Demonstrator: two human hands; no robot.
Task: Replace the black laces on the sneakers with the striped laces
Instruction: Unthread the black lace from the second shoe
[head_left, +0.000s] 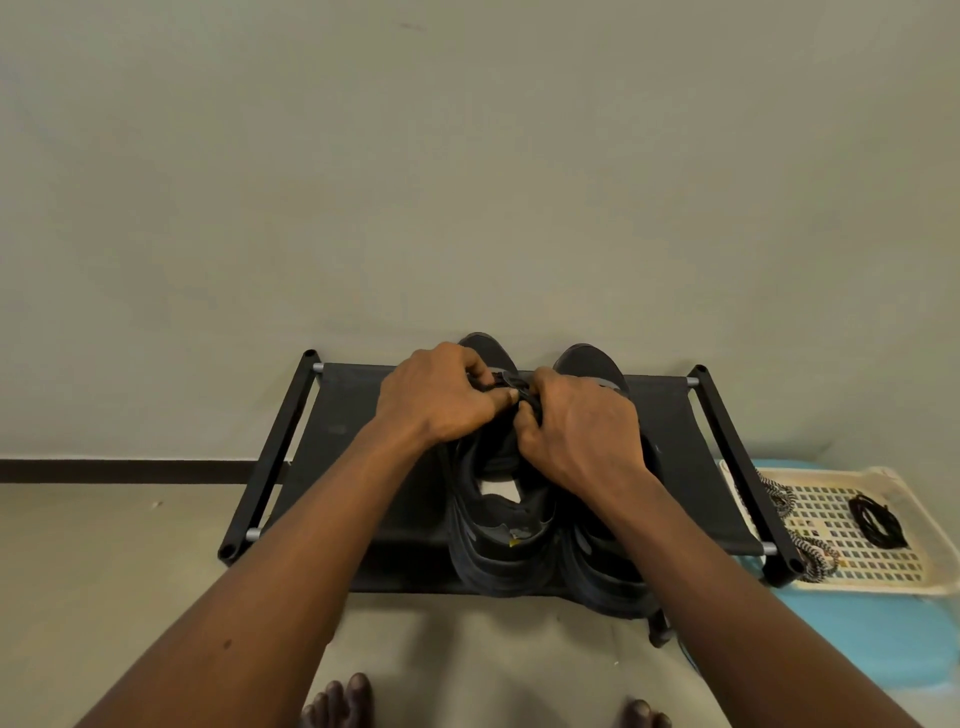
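A sneaker (498, 540) on a rack (358, 415), its black lace (505, 383) gripped.
Left hand (441, 397) and right hand (576, 428) meet above it, fingers curled, pinching.

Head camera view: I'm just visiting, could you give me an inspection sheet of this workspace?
Surface: black fabric shoe rack on a pale floor, against the wall.
Job's things: left sneaker and right sneaker side by side on the rack; striped laces and a black lace bundle in a white perforated tray to the right.
Clutter: nothing seen.
Hands: left hand and right hand both pinch the black lace on the left sneaker.
Cables: nothing seen.
Surroundings: blue mat under the tray; bare toes at the bottom edge.
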